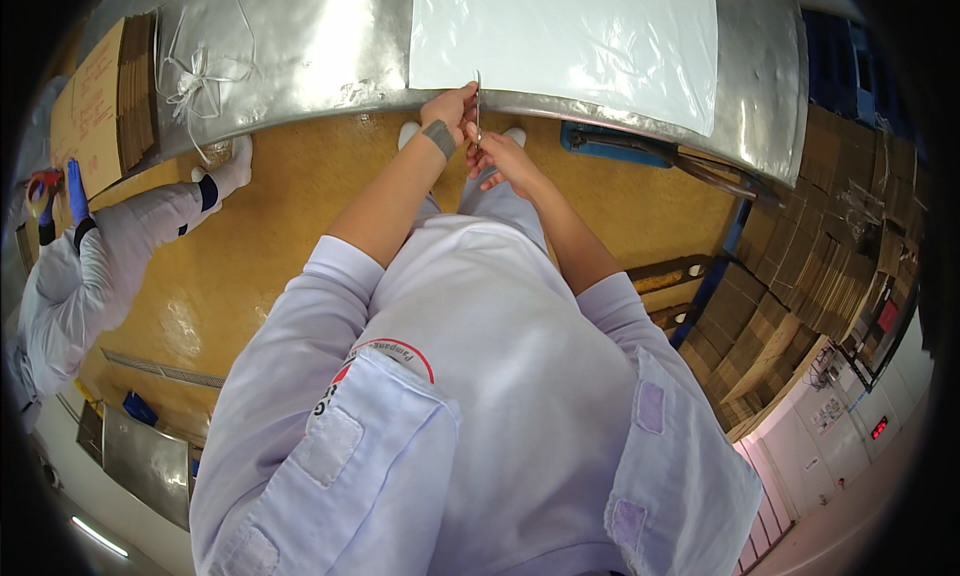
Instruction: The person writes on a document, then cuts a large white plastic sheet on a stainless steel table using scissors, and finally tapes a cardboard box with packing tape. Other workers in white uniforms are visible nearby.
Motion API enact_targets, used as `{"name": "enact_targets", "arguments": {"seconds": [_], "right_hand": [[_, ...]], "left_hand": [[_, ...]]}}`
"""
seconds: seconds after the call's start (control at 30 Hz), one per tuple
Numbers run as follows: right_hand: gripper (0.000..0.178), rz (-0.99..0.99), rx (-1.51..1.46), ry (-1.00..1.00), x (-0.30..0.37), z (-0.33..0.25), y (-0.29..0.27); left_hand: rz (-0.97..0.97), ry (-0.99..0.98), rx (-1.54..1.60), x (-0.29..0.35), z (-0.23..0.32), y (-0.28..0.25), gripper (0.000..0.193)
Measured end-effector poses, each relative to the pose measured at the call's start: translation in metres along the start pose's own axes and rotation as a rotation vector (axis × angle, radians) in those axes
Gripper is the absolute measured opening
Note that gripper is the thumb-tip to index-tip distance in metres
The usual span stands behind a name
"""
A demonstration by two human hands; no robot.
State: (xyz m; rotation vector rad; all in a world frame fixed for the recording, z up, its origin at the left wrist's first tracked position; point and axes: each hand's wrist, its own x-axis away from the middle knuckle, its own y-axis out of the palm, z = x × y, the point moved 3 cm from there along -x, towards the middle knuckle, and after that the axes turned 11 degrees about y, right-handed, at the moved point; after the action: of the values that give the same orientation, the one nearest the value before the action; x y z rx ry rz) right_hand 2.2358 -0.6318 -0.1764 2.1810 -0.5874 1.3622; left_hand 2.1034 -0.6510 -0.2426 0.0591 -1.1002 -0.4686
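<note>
Just off the near edge of the metal table, a slim shiny metal tool (478, 108) points upright in the picture, seen edge-on. It looks like a pair of scissors, but its exact kind is hard to make out. My right hand (498, 160) has its thumb and forefinger closed on the lower end, the other fingers loosely curled. Beside the upper part is my left hand (452, 108), fingers curled and fingertips at the tool. Whatever those fingers pinch is hidden. A grey band (438, 138) circles my left wrist. A white plastic sheet (560, 41) lies flat beyond my hands.
The metal table (330, 36) bears white string (200, 84) and a stack of flat cardboard (100, 101) at left. A co-worker (110, 241) in white and blue gloves stands there with a tape dispenser (42, 188). Cardboard piles (790, 296) and a blue pallet (620, 148) lie right.
</note>
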Motion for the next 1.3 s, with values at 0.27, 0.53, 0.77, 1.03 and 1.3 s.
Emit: {"name": "enact_targets", "arguments": {"seconds": [0.27,0.53,0.77,1.03,1.3], "right_hand": [[0.059,0.007,0.010,-0.019,-0.006,0.003,0.003],[0.055,0.067,-0.020,-0.042,0.000,0.003,0.003],[0.050,0.096,-0.064,-0.038,0.000,0.003,0.002],[0.049,0.059,-0.113,0.007,0.006,-0.005,0.002],[0.050,0.042,-0.085,0.022,0.010,-0.008,-0.001]], "left_hand": [[-0.046,0.006,-0.074,0.001,0.003,-0.001,0.019],[0.046,0.005,-0.084,0.010,0.009,0.001,0.013],[-0.057,-0.046,-0.110,0.000,0.001,-0.004,0.025],[-0.250,-0.195,0.136,0.015,0.008,0.012,0.041],[-0.314,-0.190,0.275,0.012,0.006,0.012,0.031]]}}
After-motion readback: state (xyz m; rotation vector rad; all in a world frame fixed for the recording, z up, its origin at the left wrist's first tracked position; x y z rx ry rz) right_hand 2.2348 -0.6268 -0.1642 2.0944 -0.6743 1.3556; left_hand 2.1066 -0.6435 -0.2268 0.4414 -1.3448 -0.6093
